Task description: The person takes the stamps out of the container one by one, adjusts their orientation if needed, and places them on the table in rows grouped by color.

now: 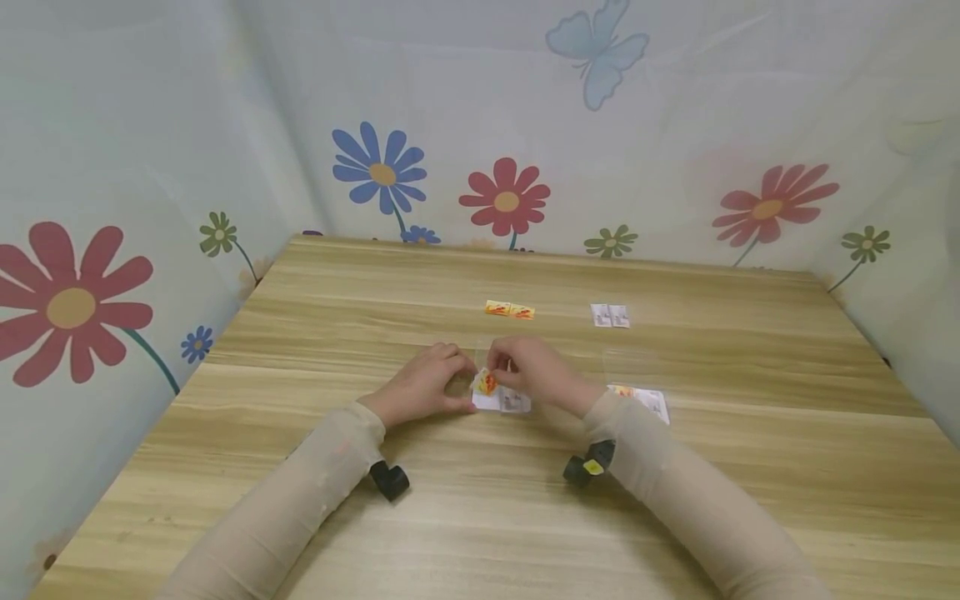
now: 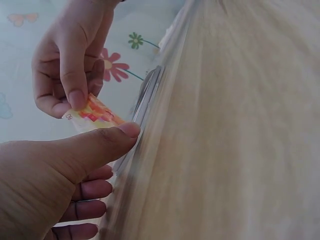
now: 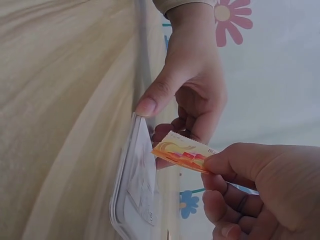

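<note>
A small orange-and-yellow postage stamp (image 3: 182,154) with perforated edges is pinched between the thumb and finger of my right hand (image 1: 536,371). It is tilted just above a flat plastic case (image 1: 486,402) with a white base and a raised clear lid. Inside the case, on its right side, lies a pale grey-and-white stamp (image 1: 515,402). My left hand (image 1: 423,383) holds the case's left side, its thumb (image 3: 147,106) at the near corner and its fingers toward the far side. Those fingertips are partly hidden in the right wrist view.
Two orange-yellow stamps (image 1: 510,310) lie side by side farther back, with two pale stamps (image 1: 611,315) to their right. Another case (image 1: 656,403) holding stamps sits beside my right forearm, partly covered by the sleeve. A flowered curtain (image 1: 450,100) hangs behind the wooden table (image 1: 480,517).
</note>
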{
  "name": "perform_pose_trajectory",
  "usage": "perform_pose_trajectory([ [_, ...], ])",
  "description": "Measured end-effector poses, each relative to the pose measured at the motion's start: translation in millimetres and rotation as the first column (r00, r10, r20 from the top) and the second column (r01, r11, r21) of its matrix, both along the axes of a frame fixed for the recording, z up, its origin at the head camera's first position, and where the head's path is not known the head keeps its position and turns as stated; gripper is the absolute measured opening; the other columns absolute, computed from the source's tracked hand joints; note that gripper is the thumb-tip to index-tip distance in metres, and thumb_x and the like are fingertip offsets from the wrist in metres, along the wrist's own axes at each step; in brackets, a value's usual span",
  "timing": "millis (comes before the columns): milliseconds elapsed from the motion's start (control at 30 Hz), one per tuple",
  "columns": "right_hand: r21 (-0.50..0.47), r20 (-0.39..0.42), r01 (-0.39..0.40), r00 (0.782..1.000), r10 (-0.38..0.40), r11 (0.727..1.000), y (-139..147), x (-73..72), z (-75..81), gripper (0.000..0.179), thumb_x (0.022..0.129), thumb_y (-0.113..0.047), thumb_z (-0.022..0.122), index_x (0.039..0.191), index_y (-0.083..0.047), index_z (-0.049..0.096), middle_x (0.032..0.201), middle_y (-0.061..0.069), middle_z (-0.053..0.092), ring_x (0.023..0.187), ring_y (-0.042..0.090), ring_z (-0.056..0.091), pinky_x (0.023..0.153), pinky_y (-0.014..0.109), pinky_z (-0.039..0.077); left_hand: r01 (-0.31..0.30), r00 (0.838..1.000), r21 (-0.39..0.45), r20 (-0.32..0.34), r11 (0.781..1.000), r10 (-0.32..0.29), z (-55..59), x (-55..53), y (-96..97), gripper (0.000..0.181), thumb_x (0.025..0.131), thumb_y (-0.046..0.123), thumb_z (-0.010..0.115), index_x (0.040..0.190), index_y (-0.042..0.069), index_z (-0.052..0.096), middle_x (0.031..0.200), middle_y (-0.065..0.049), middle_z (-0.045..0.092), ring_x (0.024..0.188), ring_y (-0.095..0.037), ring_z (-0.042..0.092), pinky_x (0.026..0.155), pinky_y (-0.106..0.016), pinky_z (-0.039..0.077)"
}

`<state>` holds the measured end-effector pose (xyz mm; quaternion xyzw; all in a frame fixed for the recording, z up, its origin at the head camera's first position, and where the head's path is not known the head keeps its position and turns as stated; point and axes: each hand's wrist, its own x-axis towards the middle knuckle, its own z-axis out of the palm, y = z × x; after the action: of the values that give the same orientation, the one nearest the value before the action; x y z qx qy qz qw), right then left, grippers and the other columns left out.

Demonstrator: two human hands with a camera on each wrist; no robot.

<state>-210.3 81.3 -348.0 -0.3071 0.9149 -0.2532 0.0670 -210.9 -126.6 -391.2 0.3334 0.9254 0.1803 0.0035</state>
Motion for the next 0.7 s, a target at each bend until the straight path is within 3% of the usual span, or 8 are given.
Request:
perform_pose_trajectory([
  [433, -0.098, 0.117, 0.056, 0.992, -0.044, 0.994, 16, -13.7, 4.8, 0.003, 0.090, -0.012, 0.064, 0.089, -0.009, 0.063, 0.085, 0.003, 0.063, 0.078, 0.013, 0.054, 0.069, 0.024, 0.045, -0.005, 1.000, -0.008, -0.029, 1.000, 0.005, -3.3, 1.9, 1.5, 0.050, 0.076, 0.042, 0.078, 0.112, 0.009, 0.066, 0.105, -0.003, 0.061, 0.100, -0.020, 0.054, 0.090, -0.037, 0.045],
  [700, -0.112, 0.135, 0.107, 0.987, -0.091, 0.988, 27, -24.8, 7.8, 0.004, 0.090, -0.012, 0.065, 0.092, -0.008, 0.064, 0.088, 0.005, 0.064, 0.080, 0.016, 0.053, 0.071, 0.025, 0.044, -0.018, 1.000, -0.002, -0.020, 1.000, 0.018, -4.1, 2.9, 1.3, 0.049, 0.076, 0.041, 0.079, 0.112, 0.011, 0.066, 0.106, -0.002, 0.062, 0.100, -0.019, 0.054, 0.090, -0.037, 0.045],
])
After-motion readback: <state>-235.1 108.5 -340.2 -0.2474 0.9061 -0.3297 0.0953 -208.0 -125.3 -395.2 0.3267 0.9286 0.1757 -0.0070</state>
